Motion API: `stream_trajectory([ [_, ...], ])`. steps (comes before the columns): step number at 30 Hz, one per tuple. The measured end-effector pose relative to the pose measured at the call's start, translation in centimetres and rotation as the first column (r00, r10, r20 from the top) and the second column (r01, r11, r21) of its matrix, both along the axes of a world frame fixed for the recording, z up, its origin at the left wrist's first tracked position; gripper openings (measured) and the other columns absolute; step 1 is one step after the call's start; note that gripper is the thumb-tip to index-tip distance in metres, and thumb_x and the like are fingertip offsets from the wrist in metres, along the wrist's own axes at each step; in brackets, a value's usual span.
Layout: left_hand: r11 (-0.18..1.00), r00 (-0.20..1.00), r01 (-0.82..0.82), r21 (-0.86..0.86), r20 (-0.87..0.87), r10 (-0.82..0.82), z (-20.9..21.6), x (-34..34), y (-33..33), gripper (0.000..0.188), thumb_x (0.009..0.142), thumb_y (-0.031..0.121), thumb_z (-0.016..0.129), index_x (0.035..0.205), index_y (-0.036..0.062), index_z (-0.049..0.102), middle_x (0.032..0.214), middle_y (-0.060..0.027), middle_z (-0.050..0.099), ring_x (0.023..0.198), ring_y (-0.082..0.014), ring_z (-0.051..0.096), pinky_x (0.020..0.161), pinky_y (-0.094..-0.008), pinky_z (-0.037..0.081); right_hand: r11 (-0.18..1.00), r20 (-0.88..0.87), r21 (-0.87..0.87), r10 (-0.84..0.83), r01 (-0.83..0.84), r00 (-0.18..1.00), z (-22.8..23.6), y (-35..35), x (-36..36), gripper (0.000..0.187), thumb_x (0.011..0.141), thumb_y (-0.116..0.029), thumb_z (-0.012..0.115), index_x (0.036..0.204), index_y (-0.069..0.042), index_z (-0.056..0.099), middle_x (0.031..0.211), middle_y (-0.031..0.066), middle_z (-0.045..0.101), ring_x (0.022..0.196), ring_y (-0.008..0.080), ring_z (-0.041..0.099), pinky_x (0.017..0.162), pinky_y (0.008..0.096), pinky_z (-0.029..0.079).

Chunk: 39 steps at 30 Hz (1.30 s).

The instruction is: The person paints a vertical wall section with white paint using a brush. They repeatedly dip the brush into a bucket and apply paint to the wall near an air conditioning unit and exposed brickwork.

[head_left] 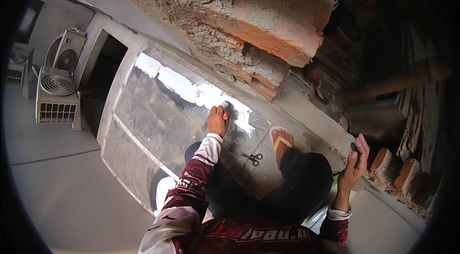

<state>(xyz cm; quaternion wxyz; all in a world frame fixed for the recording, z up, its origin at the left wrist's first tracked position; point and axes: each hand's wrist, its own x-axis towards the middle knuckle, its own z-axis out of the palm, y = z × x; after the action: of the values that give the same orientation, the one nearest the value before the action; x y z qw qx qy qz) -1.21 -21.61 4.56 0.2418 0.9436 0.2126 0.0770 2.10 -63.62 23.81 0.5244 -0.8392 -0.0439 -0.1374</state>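
a dusty gray slab point(143, 105) is under the left hand point(216, 122). a long, messy white strip point(182, 86) lies on it just past the grip, going far to the left. black scissors point(255, 158) lie near the grip, toward the body. a foot point(281, 151) in a yellow-strapped sandal stands right of the grip.

Left arm point(194, 177) reaches forward, left hand point(217, 122) curled; right forearm point(337, 223) out sideways, right hand point(353, 167) raised, fingers point(363, 147) extended.
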Motion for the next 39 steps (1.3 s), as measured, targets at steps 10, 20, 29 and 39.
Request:
stream_trajectory([
  [10,0.998,0.994,-0.06,-0.027,0.095,0.063,-1.5,-1.0,3.6,0.018,0.082,0.014,0.065,0.085,0.0029,0.051,0.086,-0.0191,0.052,0.077,-0.0419,0.055,0.068,-0.048,0.045,0.987,-0.031,0.157,0.049,-0.043,0.998,0.2,2.1,-1.6,0.043,0.101,-0.034,0.046,0.114,0.005,0.06,0.125,0.0182,0.056,0.118,0.0266,0.054,0.1,0.0388,0.043],
  [20,0.956,0.969,0.244,0.164,-0.089,-0.232,-2.2,-2.5,0.4,0.014,0.078,0.012,0.064,0.088,0.0086,0.056,0.088,-0.0114,0.052,0.087,-0.0324,0.057,0.068,-0.0442,0.05,0.978,-0.067,0.207,0.032,-0.017,0.997,-0.7,1.8,-1.2,0.037,0.1,-0.028,0.045,0.109,0.005,0.06,0.124,0.0179,0.056,0.117,0.0259,0.053,0.1,0.0379,0.042],
  [29,0.937,0.957,0.266,0.226,-0.18,-0.228,-4.0,-2.5,0.9,0.014,0.082,0.014,0.058,0.094,0.0087,0.054,0.091,-0.0104,0.052,0.091,-0.0314,0.057,0.068,-0.0439,0.051,0.971,-0.084,0.238,0.042,-0.021,0.996,-0.9,1.9,-0.7,0.036,0.099,-0.028,0.047,0.108,0.005,0.06,0.123,0.0184,0.056,0.116,0.0263,0.054,0.1,0.0393,0.043],
  [39,0.948,0.972,0.217,0.231,-0.144,-0.187,-4.5,-2.0,1.1,0.019,0.078,0.008,0.059,0.096,0.0077,0.054,0.091,-0.0128,0.052,0.09,-0.0337,0.057,0.069,-0.0442,0.051,0.966,-0.087,0.256,0.044,-0.021,0.995,-0.9,2.0,-0.4,0.036,0.099,-0.027,0.047,0.107,0.005,0.059,0.122,0.0193,0.055,0.116,0.0271,0.054,0.099,0.04,0.044],
])
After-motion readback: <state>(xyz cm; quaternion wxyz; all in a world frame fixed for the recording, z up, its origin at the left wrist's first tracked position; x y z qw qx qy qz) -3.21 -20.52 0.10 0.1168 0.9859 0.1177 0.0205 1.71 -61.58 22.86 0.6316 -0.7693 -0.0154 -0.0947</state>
